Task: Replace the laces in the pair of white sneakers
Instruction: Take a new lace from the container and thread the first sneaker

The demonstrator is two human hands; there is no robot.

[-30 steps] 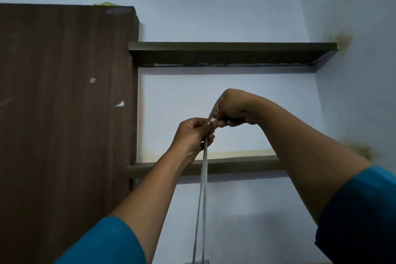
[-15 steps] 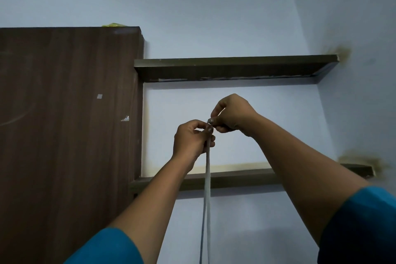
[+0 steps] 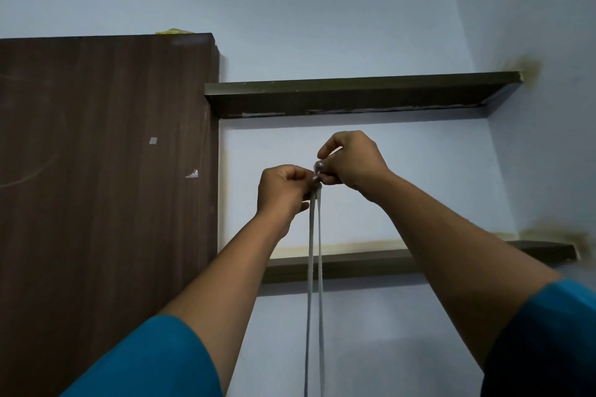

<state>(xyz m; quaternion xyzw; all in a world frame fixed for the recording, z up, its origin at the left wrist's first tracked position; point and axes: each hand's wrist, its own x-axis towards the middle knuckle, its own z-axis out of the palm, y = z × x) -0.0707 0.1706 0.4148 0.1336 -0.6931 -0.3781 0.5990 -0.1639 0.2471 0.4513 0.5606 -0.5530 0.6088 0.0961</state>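
Observation:
A pale grey shoelace (image 3: 314,284) hangs as two strands straight down from my raised hands and leaves the frame at the bottom. My left hand (image 3: 283,192) pinches the lace near its upper end between thumb and fingers. My right hand (image 3: 350,161) is just above and to the right, pinching the lace tips at the same spot. Both hands touch each other at the fingertips. No sneakers are in view.
A dark brown wooden cabinet (image 3: 106,203) fills the left side. Two dark wall shelves, an upper shelf (image 3: 361,95) and a lower shelf (image 3: 354,266), run to the right wall corner. Pale blue wall lies behind my hands.
The view has tilted up, so cabinet and shelves sit lower in frame. My hands stay together at the lace ends, with the two strands now hanging slightly apart.

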